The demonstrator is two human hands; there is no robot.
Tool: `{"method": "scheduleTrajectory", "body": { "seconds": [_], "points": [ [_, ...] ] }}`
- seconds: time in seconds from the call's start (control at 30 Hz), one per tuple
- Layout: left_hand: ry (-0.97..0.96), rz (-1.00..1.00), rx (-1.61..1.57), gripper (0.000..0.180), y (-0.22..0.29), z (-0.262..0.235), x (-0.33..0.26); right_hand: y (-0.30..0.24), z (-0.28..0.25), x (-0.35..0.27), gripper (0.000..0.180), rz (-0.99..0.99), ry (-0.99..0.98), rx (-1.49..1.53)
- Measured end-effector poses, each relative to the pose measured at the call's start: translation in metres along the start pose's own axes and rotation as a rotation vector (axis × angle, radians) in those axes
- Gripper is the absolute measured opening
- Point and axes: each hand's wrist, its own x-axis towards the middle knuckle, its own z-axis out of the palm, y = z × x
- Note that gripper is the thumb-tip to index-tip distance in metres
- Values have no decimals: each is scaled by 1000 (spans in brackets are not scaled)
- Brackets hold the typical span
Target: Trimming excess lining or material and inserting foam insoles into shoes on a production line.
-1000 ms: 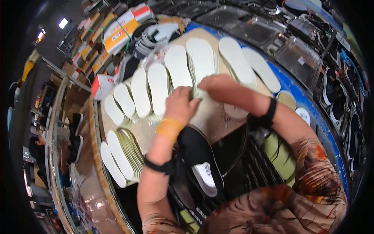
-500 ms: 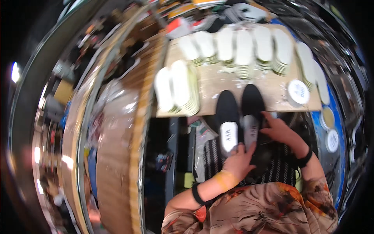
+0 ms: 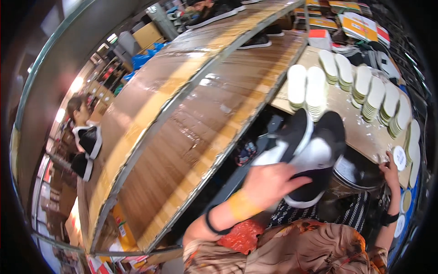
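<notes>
My left hand (image 3: 269, 185) is closed on a pair of black slip-on shoes (image 3: 335, 130) with white insoles and pale sole edges. The pair is tilted and blurred by motion, raised in front of me beside the wooden board. At the board's right end, my right hand (image 3: 390, 172) reaches out with thumb and finger apart. Its fingertips are at the edge of a round white disc-shaped item (image 3: 399, 158). Whether they press on that disc I cannot tell. Several stacks of white insoles (image 3: 376, 96) stand on the wooden board (image 3: 351, 123).
Wrapped cardboard-topped shelves (image 3: 173, 178) with metal edges run along my left, black shoes (image 3: 255, 41) on them. Another person (image 3: 80, 114) is beyond, at far left. A dark round container (image 3: 358, 171) sits below the board's front edge. Orange-and-white boxes (image 3: 358, 25) lie at the back.
My view has swung left. The shoes have been raised and tilted leftward with my left hand. My right hand has left the shoes and moved right to the white disc.
</notes>
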Motion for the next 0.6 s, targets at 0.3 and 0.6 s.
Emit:
{"method": "scheduleTrajectory", "body": {
  "seconds": [0.3, 0.6],
  "points": [
    [137, -763, 1119, 45, -155, -198, -178, -40, 56, 12, 58, -110, -262, -267],
    [-135, -1288, 945, 80, -288, -246, -313, -87, 54, -19, 60, -157, -296, -536]
  ]
}}
